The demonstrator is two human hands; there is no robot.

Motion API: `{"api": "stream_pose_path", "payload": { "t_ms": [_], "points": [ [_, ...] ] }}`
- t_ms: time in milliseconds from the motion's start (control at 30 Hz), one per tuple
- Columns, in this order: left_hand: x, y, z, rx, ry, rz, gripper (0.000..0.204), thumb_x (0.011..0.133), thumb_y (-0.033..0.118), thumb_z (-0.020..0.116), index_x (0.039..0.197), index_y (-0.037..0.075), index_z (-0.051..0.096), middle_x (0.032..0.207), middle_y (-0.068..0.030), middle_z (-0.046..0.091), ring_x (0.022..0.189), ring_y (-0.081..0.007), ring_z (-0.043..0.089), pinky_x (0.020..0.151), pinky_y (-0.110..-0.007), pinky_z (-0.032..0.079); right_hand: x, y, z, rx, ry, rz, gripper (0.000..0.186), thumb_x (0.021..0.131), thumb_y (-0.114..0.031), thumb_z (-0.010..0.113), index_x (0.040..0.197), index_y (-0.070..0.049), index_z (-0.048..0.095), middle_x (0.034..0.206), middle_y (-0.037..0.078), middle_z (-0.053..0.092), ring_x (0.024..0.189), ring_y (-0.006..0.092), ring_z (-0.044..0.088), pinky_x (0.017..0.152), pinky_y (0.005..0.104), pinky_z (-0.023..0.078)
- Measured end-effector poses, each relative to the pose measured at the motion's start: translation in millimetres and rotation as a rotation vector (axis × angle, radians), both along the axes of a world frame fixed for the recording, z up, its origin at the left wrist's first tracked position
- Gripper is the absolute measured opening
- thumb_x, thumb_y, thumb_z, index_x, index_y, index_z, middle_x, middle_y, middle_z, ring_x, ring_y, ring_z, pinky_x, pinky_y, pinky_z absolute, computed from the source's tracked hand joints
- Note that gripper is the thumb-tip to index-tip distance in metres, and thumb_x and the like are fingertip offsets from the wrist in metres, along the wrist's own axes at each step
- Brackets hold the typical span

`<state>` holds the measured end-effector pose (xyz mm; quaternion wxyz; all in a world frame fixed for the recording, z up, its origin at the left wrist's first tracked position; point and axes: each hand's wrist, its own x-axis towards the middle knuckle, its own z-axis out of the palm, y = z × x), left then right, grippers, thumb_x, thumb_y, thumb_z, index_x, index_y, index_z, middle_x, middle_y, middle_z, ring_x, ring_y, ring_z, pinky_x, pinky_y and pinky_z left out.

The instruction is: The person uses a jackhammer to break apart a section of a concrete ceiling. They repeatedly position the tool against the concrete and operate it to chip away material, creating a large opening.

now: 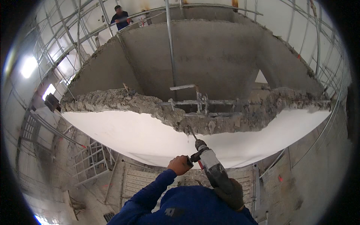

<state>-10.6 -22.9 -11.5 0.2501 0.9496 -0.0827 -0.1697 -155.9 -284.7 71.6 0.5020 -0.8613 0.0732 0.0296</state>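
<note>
Both my hands are on a rotary hammer with a grey and dark body. My left hand is closed around its dark side handle, left of the tool's front. Around the rear of the tool wraps my right hand, which looks dark and gloved; its fingers are partly hidden. The thin bit points up and away from me, its tip at the lower edge of the broken concrete. Bare reinforcing bars show along the broken top of the wall, one bent above it. Below the break, the wall face is smooth and white.
Beyond the wall lies a deep grey concrete enclosure with a vertical pole. Scaffold tubes stand on both sides. Another person is at the far left rim. Below me are a perforated platform and a metal frame.
</note>
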Motion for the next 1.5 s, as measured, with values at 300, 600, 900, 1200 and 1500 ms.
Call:
{"api": "stream_pose_path", "payload": {
  "t_ms": [300,600,900,1200,1500],
  "points": [
    [29.7,1.6,-17.6,0.002,0.016,0.062,0.036,0.077,0.039,0.070,0.089,0.005,0.066,0.087,-0.0199,0.069,0.083,-0.0380,0.067,0.076,-0.050,0.054,29.0,17.9,-38.3,-0.050,-0.184,0.017,0.038,0.069,-0.028,0.081,0.090,-0.002,0.061,0.074,0.018,0.063,0.070,0.0407,0.064,0.063,0.0460,0.051],
    [46.3,4.9,-16.9,0.111,-0.003,0.059,0.040,0.080,0.039,0.067,0.102,0.006,0.064,0.093,-0.0182,0.068,0.088,-0.0385,0.067,0.079,-0.050,0.054,44.5,14.8,-68.2,0.020,-0.228,0.027,0.032,0.072,-0.023,0.080,0.091,-0.003,0.063,0.081,0.015,0.068,0.073,0.0310,0.067,0.065,0.0404,0.051],
    [62.2,-22.2,-36.4,0.128,-0.032,-0.023,0.029,0.080,0.031,0.064,0.093,0.006,0.070,0.094,-0.0202,0.070,0.090,-0.0373,0.069,0.079,-0.049,0.055,31.8,15.4,-108.9,0.017,-0.326,-0.075,0.028,0.075,-0.026,0.077,0.090,-0.007,0.064,0.085,0.016,0.066,0.078,0.0317,0.064,0.067,0.0422,0.050],
    [42.3,6.7,-12.4,0.151,-0.059,0.115,0.023,0.077,0.020,0.063,0.093,0.006,0.072,0.091,-0.0199,0.071,0.088,-0.0357,0.070,0.077,-0.045,0.057,74.3,105.3,-30.9,0.127,-0.464,0.264,0.022,0.085,-0.003,0.062,0.105,-0.002,0.072,0.086,0.011,0.072,0.076,0.0211,0.067,0.070,0.0320,0.052],
    [51.5,7.0,-53.3,0.139,-0.075,0.165,0.020,0.076,0.019,0.063,0.087,0.005,0.072,0.086,-0.0192,0.071,0.082,-0.0363,0.070,0.074,-0.047,0.057,120.3,151.5,-41.3,0.076,-0.378,0.543,0.022,0.084,-0.005,0.064,0.105,-0.001,0.071,0.087,0.011,0.072,0.077,0.0218,0.067,0.070,0.0330,0.052]
  ]
}}
